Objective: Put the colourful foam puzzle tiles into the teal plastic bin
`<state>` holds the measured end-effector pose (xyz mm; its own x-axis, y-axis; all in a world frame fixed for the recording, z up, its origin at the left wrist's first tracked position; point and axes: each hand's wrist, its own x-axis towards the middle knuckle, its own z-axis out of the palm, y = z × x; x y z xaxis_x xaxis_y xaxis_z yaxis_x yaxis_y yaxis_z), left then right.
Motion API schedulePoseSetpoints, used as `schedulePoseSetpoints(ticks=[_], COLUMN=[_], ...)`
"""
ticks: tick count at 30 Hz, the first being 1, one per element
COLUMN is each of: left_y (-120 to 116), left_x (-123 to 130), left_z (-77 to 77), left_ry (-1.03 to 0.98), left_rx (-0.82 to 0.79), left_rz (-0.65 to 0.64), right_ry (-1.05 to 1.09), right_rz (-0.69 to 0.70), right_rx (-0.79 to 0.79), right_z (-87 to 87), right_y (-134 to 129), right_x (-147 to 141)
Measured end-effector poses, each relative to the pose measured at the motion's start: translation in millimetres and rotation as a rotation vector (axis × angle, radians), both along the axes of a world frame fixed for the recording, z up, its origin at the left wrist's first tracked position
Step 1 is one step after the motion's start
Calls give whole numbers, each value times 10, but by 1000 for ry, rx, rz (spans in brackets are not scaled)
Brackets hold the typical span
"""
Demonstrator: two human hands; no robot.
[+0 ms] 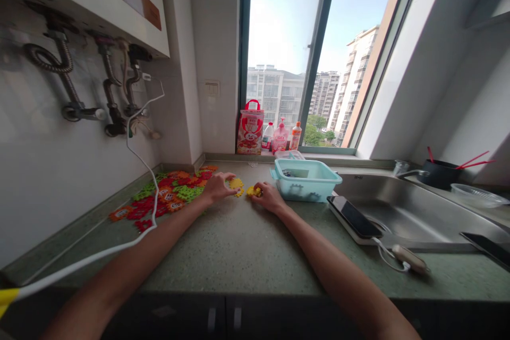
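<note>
Speckled grey-green table (239, 255) beneath a framed glass window (285, 16). Upon it we list: one yellow piece (236, 183), scalloped, pinched in our left hand (219, 187); a second yellow piece (252, 191), knobbly-edged, gripped in our right hand (269, 197); both between a heap of flat, jagged red, orange and green pieces (185, 193) and a smooth, pale-blue plastic tub (313, 191).

My pieces (236, 183) are yellow; the heap (185, 192) shows red, orange and lime green, some orange patched with white. I see a pale turquoise tub (308, 192) and a speckled grey-green countertop (239, 255).
</note>
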<state>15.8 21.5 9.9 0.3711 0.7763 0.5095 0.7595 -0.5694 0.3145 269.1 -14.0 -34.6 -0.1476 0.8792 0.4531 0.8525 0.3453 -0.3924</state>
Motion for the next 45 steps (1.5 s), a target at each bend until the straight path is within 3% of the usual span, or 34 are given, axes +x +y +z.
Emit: schedulePoseSetpoints(ticks=[3, 7, 12, 14, 17, 21, 23, 26, 29, 31, 34, 36, 40, 45], left_y=[34, 44, 26, 21, 26, 45, 52, 43, -3, -51, -117, -134, -93, -32], left_x=[145, 160, 103, 98, 96, 77, 63, 44, 40, 46, 61, 67, 54, 15], left_z=[-99, -190, -228, -242, -257, -255, -250, -234, -203, -178, -153, -156, -206, -250], left_ry=[26, 52, 70, 83, 99, 121, 124, 136, 150, 154, 106, 39, -52, -74], left_rx=[-97, -192, -194, -181, -151, -140, -139, -138, -156, -184, -239, -297, -435, -481], left_rz=[65, 22, 33, 38, 29, 1, -7, -47, -122, -190, -324, -419, -525, -517], right_ry=[23, 34, -108, -157, -147, -122, -142, -178, -189, -192, -194, -197, -155, -102], right_rz=[-43, -43, 162, 177, 21, -347, -473, -514, -367, -152, 205, 356, 401, 354], right_rx=[22, 68, 256, 340, 463, 609, 603, 525, 519, 489, 286, 113, -83, -117], right_z=[31, 71, 278, 417, 632, 830, 878, 903, 878, 811, 609, 440, 221, 244], right_y=[-6, -26, -177, -253, -339, -421, -457, -490, -498, -498, -485, -463, -404, -378], right_x=[20, 7, -91, -84, 68, 441, 588, 646, 496, 317, 28, -124, -264, -269])
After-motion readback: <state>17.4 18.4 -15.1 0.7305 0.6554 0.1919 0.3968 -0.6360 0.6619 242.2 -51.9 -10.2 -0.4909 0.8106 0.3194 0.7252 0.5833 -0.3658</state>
